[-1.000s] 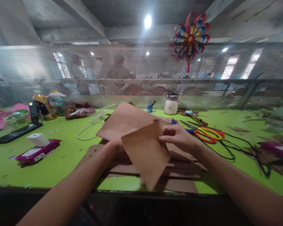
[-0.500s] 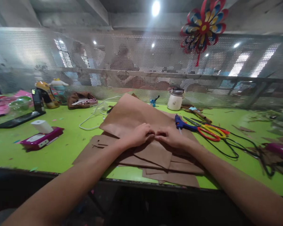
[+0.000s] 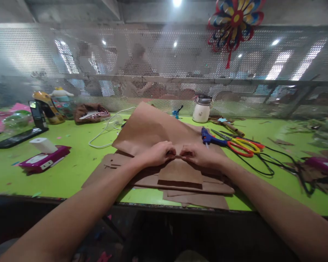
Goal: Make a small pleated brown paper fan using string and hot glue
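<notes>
A large sheet of brown paper (image 3: pixel 150 127) rises toward the back in front of me, its far corner lifted off the pile. Both hands pinch a fold in this paper, fingertips a short gap apart: my left hand (image 3: pixel 161 153) on one side, my right hand (image 3: pixel 195 155) on the other. Between them a narrow crease shows, and a flap of the paper (image 3: pixel 180 173) hangs toward me below it. Underneath lie several more brown paper pieces (image 3: pixel 98 169), some with small slits. Just beyond my right hand rests a blue glue gun (image 3: pixel 211 138).
Scissors with red and yellow handles (image 3: pixel 243 147) and a black cord (image 3: pixel 273 162) lie to the right. A white jar (image 3: pixel 201 111) stands behind. On the left are a purple power strip (image 3: pixel 45 160), a black phone stand (image 3: pixel 38 118) and a white cable (image 3: pixel 101 146). Perforated metal screening (image 3: pixel 164 69) rises behind the table.
My fingertips have moved slightly apart along the fold, and the near flap has turned to lie straighter toward me. The whole view has shifted a little.
</notes>
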### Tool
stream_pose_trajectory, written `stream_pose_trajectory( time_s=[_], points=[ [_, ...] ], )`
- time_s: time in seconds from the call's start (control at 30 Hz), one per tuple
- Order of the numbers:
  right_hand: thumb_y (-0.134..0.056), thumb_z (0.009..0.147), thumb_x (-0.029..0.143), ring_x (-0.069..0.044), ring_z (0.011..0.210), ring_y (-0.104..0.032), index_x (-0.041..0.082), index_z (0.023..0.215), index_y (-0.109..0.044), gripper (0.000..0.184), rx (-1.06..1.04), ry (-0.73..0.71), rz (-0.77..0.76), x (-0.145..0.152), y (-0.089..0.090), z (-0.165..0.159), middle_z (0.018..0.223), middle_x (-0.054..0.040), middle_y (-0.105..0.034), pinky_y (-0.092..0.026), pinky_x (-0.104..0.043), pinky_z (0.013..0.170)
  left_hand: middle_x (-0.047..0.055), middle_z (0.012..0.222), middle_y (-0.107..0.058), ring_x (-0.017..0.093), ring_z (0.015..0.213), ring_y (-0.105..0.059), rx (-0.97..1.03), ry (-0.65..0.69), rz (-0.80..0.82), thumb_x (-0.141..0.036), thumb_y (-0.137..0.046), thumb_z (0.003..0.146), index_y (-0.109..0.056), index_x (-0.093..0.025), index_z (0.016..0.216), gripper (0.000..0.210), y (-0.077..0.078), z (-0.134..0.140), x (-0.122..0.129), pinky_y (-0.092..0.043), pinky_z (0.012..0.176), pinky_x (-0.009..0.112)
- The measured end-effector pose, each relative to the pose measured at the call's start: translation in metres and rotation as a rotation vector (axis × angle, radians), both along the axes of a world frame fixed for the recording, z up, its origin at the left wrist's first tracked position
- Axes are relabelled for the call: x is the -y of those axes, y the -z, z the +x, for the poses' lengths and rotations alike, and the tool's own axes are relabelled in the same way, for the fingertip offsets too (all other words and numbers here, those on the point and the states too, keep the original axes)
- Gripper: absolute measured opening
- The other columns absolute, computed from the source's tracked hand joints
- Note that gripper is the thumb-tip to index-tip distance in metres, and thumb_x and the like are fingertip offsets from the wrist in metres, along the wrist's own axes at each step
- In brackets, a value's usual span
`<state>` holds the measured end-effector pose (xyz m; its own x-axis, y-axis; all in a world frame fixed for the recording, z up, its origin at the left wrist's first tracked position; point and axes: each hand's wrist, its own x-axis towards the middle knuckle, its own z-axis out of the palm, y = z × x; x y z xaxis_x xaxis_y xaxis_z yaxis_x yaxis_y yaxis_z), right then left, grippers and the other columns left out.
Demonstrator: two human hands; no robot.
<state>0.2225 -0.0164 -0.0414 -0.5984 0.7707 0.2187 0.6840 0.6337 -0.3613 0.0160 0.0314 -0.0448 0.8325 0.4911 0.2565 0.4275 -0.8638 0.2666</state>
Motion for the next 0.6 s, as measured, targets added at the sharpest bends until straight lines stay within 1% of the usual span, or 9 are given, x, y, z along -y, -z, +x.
stream_pose_trajectory(
  time_s=[0.27, 0.33, 0.4, 0.5, 0.6],
  points=[
    [-0.049, 0.083, 0.02, -0.015, 0.069, -0.053, 0.017, 0.082, -0.065, 0.016, 0.14, 0.076, 0.019, 0.008, -0.007, 0.007, 0.078, -0.0052, -0.065, -0.034, -0.024, 0.059, 0.004, 0.079, -0.055, 0.014, 0.072, -0.049, -0.001, -0.014, 0.026, -0.027, -0.052, 0.084, -0.063, -0.016, 0.083, 0.016, 0.002, -0.003, -0.003, -0.036, 0.065, 0.024],
    [-0.047, 0.086, 0.023, -0.015, 0.068, -0.052, 0.016, 0.081, -0.064, 0.019, 0.159, 0.092, 0.04, 0.009, -0.007, 0.004, 0.077, -0.0055, -0.064, -0.032, -0.024, 0.058, 0.004, 0.08, -0.054, 0.014, 0.072, -0.049, 0.001, -0.012, 0.015, -0.028, -0.051, 0.085, -0.063, -0.016, 0.085, 0.017, 0.002, 0.0, -0.001, -0.036, 0.065, 0.023],
    [-0.044, 0.089, 0.027, -0.016, 0.07, -0.053, 0.016, 0.082, -0.063, 0.023, 0.173, 0.093, 0.079, 0.008, -0.004, -0.001, 0.078, -0.0068, -0.064, -0.033, -0.025, 0.06, 0.004, 0.08, -0.053, 0.014, 0.071, -0.049, 0.002, -0.012, 0.007, -0.029, -0.051, 0.085, -0.064, -0.015, 0.085, 0.018, 0.003, 0.004, 0.001, -0.037, 0.064, 0.023],
    [-0.044, 0.089, 0.026, -0.018, 0.08, -0.056, 0.015, 0.095, -0.062, 0.022, 0.178, 0.045, 0.128, 0.001, 0.002, -0.008, 0.089, -0.0091, -0.065, -0.035, -0.026, 0.068, 0.004, 0.082, -0.053, 0.015, 0.075, -0.05, 0.009, 0.001, 0.031, -0.028, -0.049, 0.086, -0.063, -0.016, 0.087, 0.019, 0.003, 0.008, 0.006, -0.038, 0.068, 0.025],
    [-0.046, 0.087, 0.021, -0.02, 0.087, -0.056, 0.016, 0.105, -0.059, 0.023, 0.163, 0.0, 0.128, -0.003, 0.006, -0.009, 0.098, -0.0101, -0.064, -0.036, -0.027, 0.072, 0.005, 0.087, -0.053, 0.016, 0.08, -0.05, 0.003, 0.027, 0.086, -0.024, -0.044, 0.088, -0.062, -0.018, 0.093, 0.02, 0.003, 0.008, 0.009, -0.039, 0.073, 0.026]
  ],
)
